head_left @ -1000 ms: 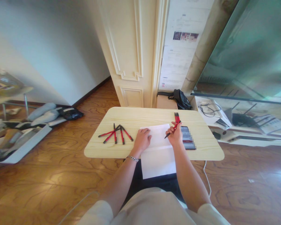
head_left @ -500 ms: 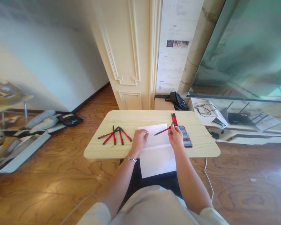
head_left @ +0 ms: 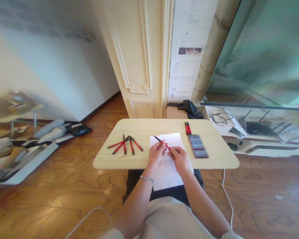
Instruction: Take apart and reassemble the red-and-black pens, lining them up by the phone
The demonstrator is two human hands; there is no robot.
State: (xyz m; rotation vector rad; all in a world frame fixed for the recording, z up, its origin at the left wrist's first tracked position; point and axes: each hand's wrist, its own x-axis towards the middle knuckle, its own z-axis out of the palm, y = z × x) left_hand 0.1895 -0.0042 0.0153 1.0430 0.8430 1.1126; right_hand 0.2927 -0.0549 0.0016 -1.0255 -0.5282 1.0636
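A red and black pen (head_left: 161, 142) is held over the white sheet of paper (head_left: 169, 167) by both hands, its dark tip pointing up and left. My left hand (head_left: 156, 154) pinches it from the left, and my right hand (head_left: 179, 158) grips its near end. The paper lies on a small light wooden table (head_left: 139, 127) and hangs over the near edge. Several red and black pens (head_left: 126, 145) lie scattered to the left of my left hand. Two more pens (head_left: 187, 127) lie side by side at the far right.
A dark phone (head_left: 198, 146) lies right of the paper. A black bag (head_left: 190, 109) sits behind the table by the cream panelled door. A white cable (head_left: 226, 196) runs down the wooden floor at the right. Grey cushions and clutter (head_left: 47, 129) fill the left floor.
My right hand brought the pen from the phone side back to the middle of the paper. My left hand lifted off the paper and took hold of the pen.
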